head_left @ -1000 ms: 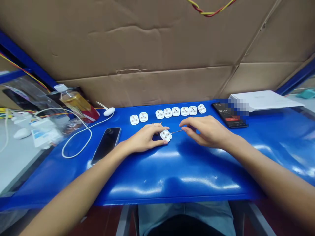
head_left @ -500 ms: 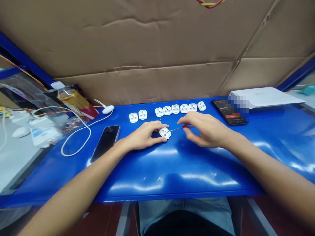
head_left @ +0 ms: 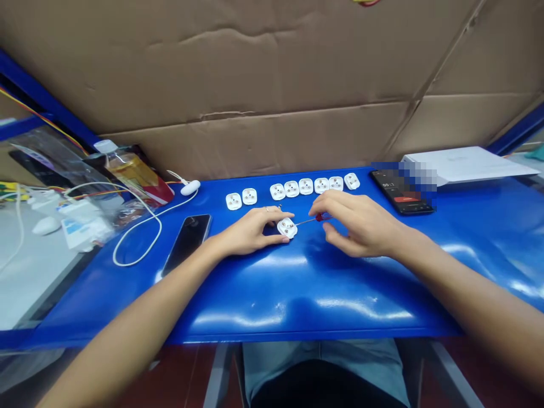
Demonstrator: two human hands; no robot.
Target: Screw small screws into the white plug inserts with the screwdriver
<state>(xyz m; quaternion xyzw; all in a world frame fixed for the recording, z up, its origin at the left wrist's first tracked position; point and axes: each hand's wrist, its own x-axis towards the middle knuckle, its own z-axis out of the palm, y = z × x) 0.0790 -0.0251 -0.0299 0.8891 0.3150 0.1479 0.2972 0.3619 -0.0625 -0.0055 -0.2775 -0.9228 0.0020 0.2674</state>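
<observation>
Screwdriver (head_left: pixel 318 217) axis roughly left-right, tip leftward at white piece (head_left: pixel 287 228), pinched by left hand (head_left: pixel 250 231); handle (head_left: pixel 326 216) mostly hidden by right hand (head_left: pixel 361 222), cannot tell whether clamped

On the phone (head_left: pixel 397 197) at the right, "00:" reads clearly — what follows is too blurred to tell.

White part (head_left: pixel 287 228) on a blue tabletop (head_left: pixel 272 294)
We see red on the screwdriver (head_left: pixel 321 217), brown on the cardboard (head_left: pixel 255 68), amber and red on the bottle (head_left: pixel 134 175) under its white cap (head_left: pixel 105 147), and orange-red on a black phone (head_left: pixel 408 206).
</observation>
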